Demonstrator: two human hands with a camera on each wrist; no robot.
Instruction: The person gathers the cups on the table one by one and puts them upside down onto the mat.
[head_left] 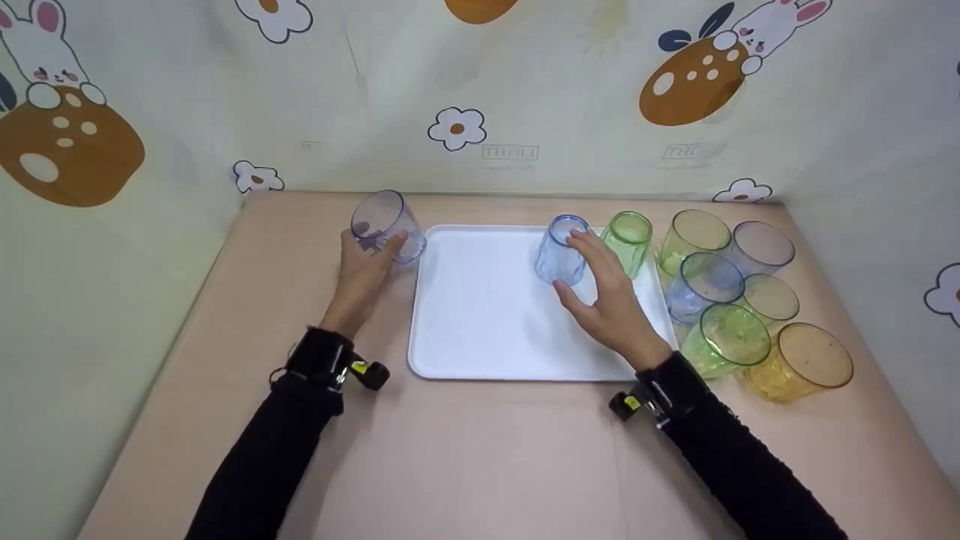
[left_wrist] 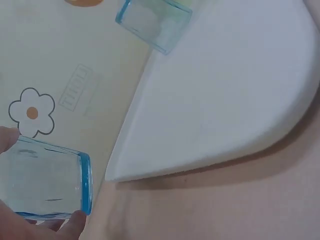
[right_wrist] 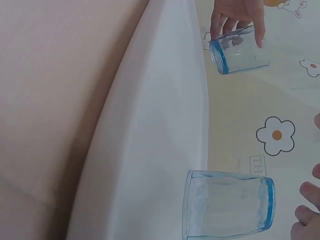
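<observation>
In the head view, my left hand (head_left: 361, 276) grips a clear bluish cup (head_left: 409, 229) beside the left edge of a white tray (head_left: 480, 315). This cup has its mouth up and leans a little; its thick blue base (left_wrist: 86, 185) shows in the left wrist view. Toward the tray's back right, a clear blue cup (head_left: 559, 259) stands upside down. Around it curves my right hand (head_left: 611, 300), thumb and fingers spread. The right wrist view shows a gap between those fingertips (right_wrist: 309, 191) and the upside-down cup. A green cup (head_left: 627, 240) stands inverted just behind the right hand.
Right of the tray, several upright cups crowd together, among them a blue cup (head_left: 705, 289), a green cup (head_left: 726, 341) and a yellow cup (head_left: 802, 364). A patterned curtain (head_left: 360, 120) hangs behind the table (head_left: 480, 465).
</observation>
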